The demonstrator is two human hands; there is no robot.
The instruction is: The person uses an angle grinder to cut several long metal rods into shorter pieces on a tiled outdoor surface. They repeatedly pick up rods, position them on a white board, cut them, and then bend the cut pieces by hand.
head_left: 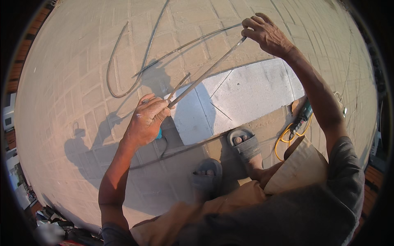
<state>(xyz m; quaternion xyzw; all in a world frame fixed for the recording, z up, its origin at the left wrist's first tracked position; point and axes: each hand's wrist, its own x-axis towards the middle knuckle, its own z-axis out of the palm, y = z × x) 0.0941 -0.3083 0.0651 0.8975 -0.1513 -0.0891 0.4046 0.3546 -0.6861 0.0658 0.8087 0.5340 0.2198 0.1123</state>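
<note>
A thin dark rod slants between my two hands, above a long pale block lying on the paving. My left hand is closed round its lower end. A short stub also sticks up from that grip; whether it is part of the same rod I cannot tell. My right hand pinches the rod's upper end at the far right. From near those fingers a second thin length runs left above or along the ground. Dark straight lines cross the block's top face.
A bent loop of thin dark wire or cable lies at the far left. A green and black power tool with a yellow cord rests right of the block. My sandalled feet stand close to the block's near edge. Something blue shows beneath my left hand.
</note>
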